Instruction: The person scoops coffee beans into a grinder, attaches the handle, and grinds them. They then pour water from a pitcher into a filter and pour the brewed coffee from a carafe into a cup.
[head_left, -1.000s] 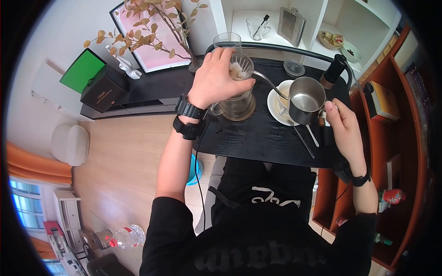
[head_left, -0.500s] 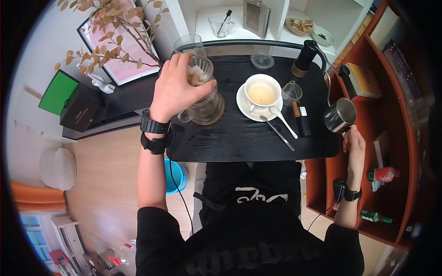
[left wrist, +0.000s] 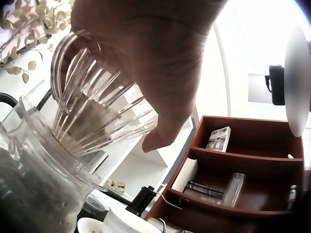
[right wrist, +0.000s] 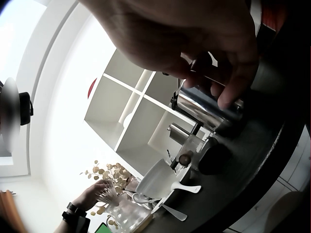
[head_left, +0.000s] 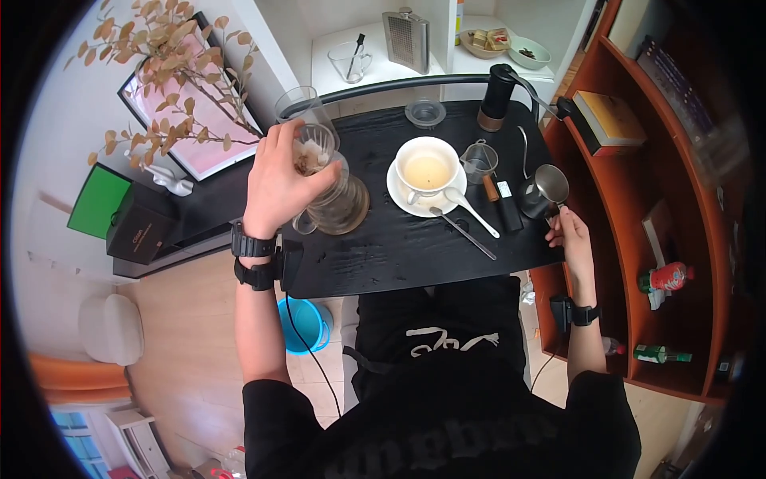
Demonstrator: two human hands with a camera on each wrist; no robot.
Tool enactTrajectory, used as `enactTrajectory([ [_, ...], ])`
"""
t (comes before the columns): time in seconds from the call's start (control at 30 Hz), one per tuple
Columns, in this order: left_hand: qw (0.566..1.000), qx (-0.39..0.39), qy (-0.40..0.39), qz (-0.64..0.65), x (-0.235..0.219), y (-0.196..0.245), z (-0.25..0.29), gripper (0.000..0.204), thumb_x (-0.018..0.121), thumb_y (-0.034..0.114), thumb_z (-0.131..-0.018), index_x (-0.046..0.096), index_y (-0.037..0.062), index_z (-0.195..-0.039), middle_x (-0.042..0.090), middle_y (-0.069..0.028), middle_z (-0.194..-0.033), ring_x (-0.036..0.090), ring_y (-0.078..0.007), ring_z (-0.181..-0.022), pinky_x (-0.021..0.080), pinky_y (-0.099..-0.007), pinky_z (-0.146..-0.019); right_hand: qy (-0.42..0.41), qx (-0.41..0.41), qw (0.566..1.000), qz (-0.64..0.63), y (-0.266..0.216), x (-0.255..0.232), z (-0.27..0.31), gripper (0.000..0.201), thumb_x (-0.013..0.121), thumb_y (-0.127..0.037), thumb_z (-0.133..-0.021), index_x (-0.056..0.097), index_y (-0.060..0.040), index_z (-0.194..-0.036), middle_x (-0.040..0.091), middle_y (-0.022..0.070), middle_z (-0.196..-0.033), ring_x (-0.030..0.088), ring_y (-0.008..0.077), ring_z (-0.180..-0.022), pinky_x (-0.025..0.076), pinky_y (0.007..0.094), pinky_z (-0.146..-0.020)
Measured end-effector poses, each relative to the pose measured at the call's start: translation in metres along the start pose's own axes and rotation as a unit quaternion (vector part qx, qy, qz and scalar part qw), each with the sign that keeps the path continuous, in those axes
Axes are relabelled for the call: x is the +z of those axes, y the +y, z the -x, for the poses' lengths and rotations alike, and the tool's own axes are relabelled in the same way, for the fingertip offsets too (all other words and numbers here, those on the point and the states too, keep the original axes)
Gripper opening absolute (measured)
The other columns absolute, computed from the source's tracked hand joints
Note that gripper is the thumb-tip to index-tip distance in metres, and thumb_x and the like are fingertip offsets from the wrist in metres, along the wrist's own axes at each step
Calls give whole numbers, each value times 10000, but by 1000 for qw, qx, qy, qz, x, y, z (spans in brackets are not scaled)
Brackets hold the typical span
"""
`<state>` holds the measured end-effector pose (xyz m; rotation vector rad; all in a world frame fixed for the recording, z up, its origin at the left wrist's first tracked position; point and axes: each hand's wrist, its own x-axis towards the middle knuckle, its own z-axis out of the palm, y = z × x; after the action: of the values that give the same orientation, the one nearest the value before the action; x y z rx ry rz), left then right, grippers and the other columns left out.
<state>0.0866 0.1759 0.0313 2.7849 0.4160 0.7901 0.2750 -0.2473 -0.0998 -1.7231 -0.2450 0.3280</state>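
Observation:
My left hand grips the rim of a ribbed glass coffee dripper, thumb on one side and fingers on the other. A wet paper filter shows inside it. The dripper sits in the mouth of a glass coffee server, which stands on the black table. At the table's right edge my right hand pinches the handle of a small steel gooseneck kettle. In the right wrist view its fingers curl at the handle beside the shiny body.
Mid-table, a white cup of pale liquid sits on a saucer with a white spoon and a metal stirrer. Nearby are a strainer, a glass lid and a hand grinder. A shelf borders the right side.
The kettle has gone from over the cup to the right, beyond the table edge, then back in and lower onto the table's right side. My left hand keeps its grip on the dripper.

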Motion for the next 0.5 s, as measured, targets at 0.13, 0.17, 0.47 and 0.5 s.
enactTrajectory([
  [0.13,1000,13,5,8,1,0,1,685,794,370,-737,536,43,-1280,588,-160,-1135,580,-346,-1052,473,-410,-905,-5,0,999,39,-5,0,3,330,483,-368,-1050,574,-80,-917,592,-2,-863,599,65,-664,424,189,-532],
  [0.17,1000,13,3,8,1,0,1,683,792,370,-738,535,44,-1280,589,-161,-1136,580,-347,-1052,472,-411,-906,-6,-2,998,55,-7,0,5,302,489,-354,-1049,572,-81,-950,596,0,-887,600,63,-664,415,178,-516],
  [0.47,1000,15,-18,-5,-1,-5,0,870,751,569,-779,495,-66,-1316,553,-231,-1255,507,-397,-1195,434,-449,-1010,34,-47,996,70,-17,-9,16,188,550,-265,-1022,568,-90,-1090,574,-18,-918,569,42,-672,369,169,-483],
  [0.5,1000,21,-14,0,0,-9,1,902,725,595,-799,475,-77,-1346,531,-247,-1310,469,-408,-1253,402,-456,-1059,42,-50,995,71,-20,-9,18,177,554,-250,-1020,569,-91,-1096,581,-18,-921,568,45,-683,381,173,-505],
])
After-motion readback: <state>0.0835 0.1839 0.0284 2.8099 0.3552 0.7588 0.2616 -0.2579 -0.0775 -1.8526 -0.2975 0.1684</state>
